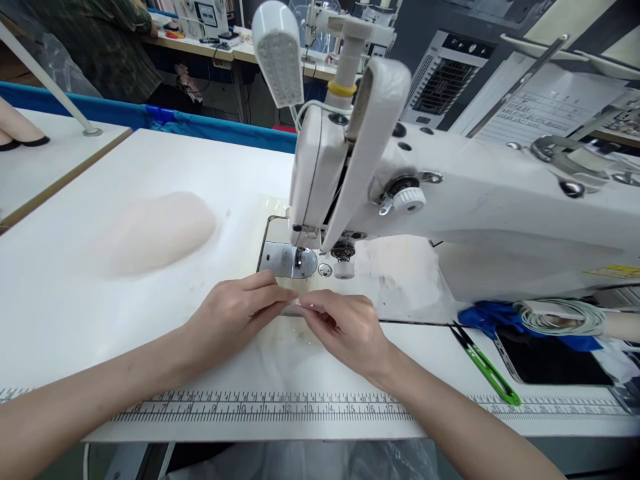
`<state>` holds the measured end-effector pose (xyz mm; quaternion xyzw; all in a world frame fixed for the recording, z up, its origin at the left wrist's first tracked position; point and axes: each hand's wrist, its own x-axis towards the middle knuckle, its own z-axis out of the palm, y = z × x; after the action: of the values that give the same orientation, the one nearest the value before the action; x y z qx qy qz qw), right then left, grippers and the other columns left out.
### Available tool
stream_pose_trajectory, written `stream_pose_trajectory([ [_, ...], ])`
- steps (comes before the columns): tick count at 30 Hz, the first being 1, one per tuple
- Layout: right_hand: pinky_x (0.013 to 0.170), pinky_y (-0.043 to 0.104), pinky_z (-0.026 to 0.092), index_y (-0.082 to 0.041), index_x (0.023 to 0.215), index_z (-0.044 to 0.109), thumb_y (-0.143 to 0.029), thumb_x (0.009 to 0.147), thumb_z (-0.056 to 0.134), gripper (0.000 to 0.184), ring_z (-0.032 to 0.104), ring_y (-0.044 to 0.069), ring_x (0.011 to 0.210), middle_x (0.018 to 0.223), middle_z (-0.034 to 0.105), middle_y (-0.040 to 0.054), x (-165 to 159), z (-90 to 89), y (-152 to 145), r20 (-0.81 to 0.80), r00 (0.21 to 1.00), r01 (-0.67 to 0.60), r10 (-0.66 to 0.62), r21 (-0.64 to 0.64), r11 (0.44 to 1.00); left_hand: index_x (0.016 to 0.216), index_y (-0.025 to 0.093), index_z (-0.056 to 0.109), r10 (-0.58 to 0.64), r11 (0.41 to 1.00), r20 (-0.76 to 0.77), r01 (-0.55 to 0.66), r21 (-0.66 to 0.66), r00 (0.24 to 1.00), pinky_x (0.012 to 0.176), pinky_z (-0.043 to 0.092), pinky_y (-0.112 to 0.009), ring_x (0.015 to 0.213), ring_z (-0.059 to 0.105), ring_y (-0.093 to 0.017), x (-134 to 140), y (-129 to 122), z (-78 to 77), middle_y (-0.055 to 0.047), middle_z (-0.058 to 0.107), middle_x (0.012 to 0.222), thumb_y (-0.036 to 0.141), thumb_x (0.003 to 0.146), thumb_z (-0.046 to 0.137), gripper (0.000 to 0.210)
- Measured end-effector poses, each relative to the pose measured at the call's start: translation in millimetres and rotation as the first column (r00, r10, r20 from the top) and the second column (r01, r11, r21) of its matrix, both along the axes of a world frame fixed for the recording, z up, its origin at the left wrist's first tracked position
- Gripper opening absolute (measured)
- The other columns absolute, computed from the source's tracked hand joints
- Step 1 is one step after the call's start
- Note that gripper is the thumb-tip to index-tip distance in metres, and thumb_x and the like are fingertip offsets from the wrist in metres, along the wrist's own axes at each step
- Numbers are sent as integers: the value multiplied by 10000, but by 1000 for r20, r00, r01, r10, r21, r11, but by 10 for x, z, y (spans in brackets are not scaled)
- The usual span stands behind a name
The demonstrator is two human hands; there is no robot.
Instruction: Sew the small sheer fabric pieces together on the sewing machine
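Observation:
My left hand (239,312) and my right hand (346,328) meet fingertip to fingertip just in front of the sewing machine's needle plate (284,260). Both are closed in a pinch. A tiny pale, shiny bit shows between the fingertips, too small to name. The presser foot (299,259) sits behind my fingers, under the head of the white sewing machine (480,187). To the left, a pale, skin-toned moulded piece (165,230) rests on the white table.
Green-handled tweezers (487,370) lie to the right, beside a dark phone (550,357), blue cloth (483,317) and a coil of pale cord (560,319). A printed ruler (270,407) runs along the table's front edge. A person (95,47) is at the far left.

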<state>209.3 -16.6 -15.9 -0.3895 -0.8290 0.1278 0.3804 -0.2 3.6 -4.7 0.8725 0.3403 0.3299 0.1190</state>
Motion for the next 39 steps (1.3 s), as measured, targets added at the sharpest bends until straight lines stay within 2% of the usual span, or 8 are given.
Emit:
stream_pose_trajectory([
  [8, 432, 193, 393, -232, 1130, 512, -199, 961, 489, 174, 532, 75, 444, 597, 620, -79, -27, 7, -6, -6, 1000, -3, 3, -122, 992, 944, 188, 648, 49, 944, -24, -39, 327, 998, 476, 443, -184, 519, 575, -72, -13, 18, 39, 37, 633, 653, 172, 940, 567, 82],
  [16, 426, 186, 361, -245, 1053, 489, -177, 954, 456, 124, 446, 66, 409, 575, 574, -92, -32, -11, -3, 38, 999, -3, 7, -99, 995, 871, 216, 600, 48, 949, -43, -32, 312, 998, 489, 440, -203, 508, 575, -83, -16, 6, 55, 50, 640, 636, 160, 934, 560, 93],
  [21, 422, 187, 360, -241, 1096, 462, -134, 941, 423, 193, 476, 64, 427, 670, 645, -73, -36, 7, 1, 52, 998, -40, 42, -38, 999, 904, 219, 557, 35, 949, -78, -9, 314, 996, 517, 448, -224, 547, 606, -101, -32, -5, 27, 31, 674, 690, 138, 923, 578, 86],
  [25, 413, 185, 366, -231, 1060, 485, -135, 944, 465, 151, 487, 48, 429, 777, 698, -54, -38, 33, 7, 22, 999, -35, 36, -49, 998, 907, 233, 563, 27, 953, -78, -2, 303, 997, 515, 446, -222, 560, 622, -104, -41, -5, 31, 33, 690, 699, 141, 934, 556, 96],
  [28, 424, 188, 381, -226, 1038, 515, -127, 946, 503, 135, 532, 50, 454, 752, 703, -59, -29, 24, 13, 8, 1000, -26, 26, 39, 999, 888, 236, 571, 30, 961, -52, -14, 275, 998, 506, 437, -210, 534, 596, -90, -26, -9, 55, 43, 673, 671, 153, 948, 537, 107],
  [32, 427, 203, 398, -213, 1006, 563, -95, 930, 528, 144, 526, 64, 445, 602, 646, -77, 5, -3, 20, 53, 999, -11, -2, 238, 971, 883, 212, 565, 39, 972, -14, -35, 233, 999, 472, 401, -186, 478, 522, -65, -1, -16, 76, 62, 621, 616, 154, 943, 556, 85],
  [36, 406, 218, 357, -197, 897, 613, -68, 902, 551, 144, 454, 62, 425, 517, 560, -85, 43, 26, 32, 177, 983, -37, -43, 426, 904, 1003, 182, 611, 22, 983, 28, -27, 180, 999, 481, 402, -167, 503, 527, -54, 7, -13, 60, 55, 615, 647, 149, 927, 590, 85],
  [39, 410, 214, 339, -151, 881, 632, -57, 891, 575, 110, 445, 58, 440, 520, 554, -73, 50, 74, 33, 212, 975, -65, -61, 540, 839, 929, 183, 650, -20, 995, 90, 11, 96, 996, 478, 403, -149, 511, 526, -44, 16, -6, 46, 49, 606, 653, 148, 920, 597, 64],
])
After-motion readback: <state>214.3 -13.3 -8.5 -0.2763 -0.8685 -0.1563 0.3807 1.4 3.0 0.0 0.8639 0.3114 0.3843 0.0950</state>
